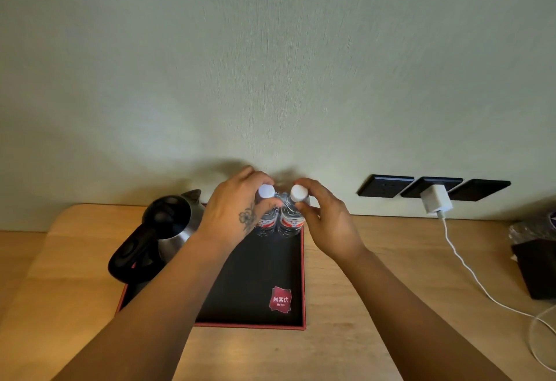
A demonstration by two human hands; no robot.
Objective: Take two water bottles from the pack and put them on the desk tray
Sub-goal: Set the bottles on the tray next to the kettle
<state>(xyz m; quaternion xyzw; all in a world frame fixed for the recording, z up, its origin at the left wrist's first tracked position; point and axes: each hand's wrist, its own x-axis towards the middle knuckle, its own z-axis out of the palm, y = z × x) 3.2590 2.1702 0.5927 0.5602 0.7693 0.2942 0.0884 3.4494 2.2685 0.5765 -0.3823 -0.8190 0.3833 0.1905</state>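
Standing upright, two water bottles sit side by side at the far right corner of the tray [258, 275], roughly 1 o'clock from tray centre, bodies touching or nearly so. Left bottle [266, 221] has a white cap, red label band; right bottle [291, 221] same.

Left hand [237, 212] wraps the left bottle's neck from its 9 o'clock side, thumb in front, fingers behind the cap. Flower tattoo on the back of the hand. Right hand [328, 224] pinches the right bottle near the cap from its 3 o'clock side, thumb in front, fingers curled behind. Both hands gripping.

Tray is black with red edge and a red logo at its 5 o'clock. Kettle [168, 230] sits on the tray at 10 o'clock, handle toward camera. Charger [436, 200] plugged into the wall sockets at 2 o'clock, white cable [463, 263] trailing over the desk [361, 335].
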